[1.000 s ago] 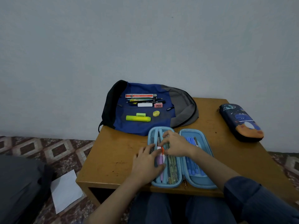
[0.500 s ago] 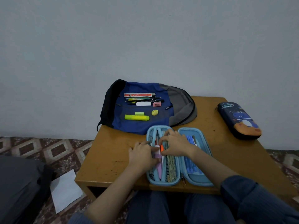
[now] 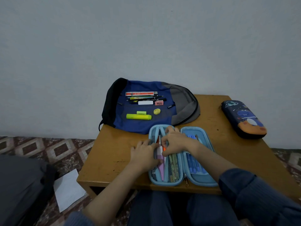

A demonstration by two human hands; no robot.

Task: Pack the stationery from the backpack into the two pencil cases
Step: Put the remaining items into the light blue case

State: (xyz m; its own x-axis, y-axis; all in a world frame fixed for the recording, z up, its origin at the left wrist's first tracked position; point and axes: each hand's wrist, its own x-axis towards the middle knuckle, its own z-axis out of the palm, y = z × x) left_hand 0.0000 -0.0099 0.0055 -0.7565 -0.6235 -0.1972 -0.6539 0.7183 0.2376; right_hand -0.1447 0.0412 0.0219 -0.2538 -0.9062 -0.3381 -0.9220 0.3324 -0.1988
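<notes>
left hand [image 3: 143, 154] grip released, flat on pink marker [image 3: 161, 170] in open blue case [image 3: 200, 181]; right hand [image 3: 176, 142] grip pinching orange pen [image 3: 164, 149]. backpack [image 3: 182, 98] with highlighter [image 3: 138, 116] behind; dark case [image 3: 244, 119] far right on worktop [image 3: 114, 157].

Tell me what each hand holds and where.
Right hand pinches an orange-tipped pen near its orange end; left hand lies over the pink marker, grip unclear.

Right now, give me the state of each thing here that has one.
Light blue pencil case: open flat, pens inside.
Dark blue pencil case: shut.
Backpack: lying flat, stationery on top.
Yellow highlighter: unpacked, on backpack.
Left hand: rests on open case.
Right hand: fingers curled over pens; grip unclear.
</notes>
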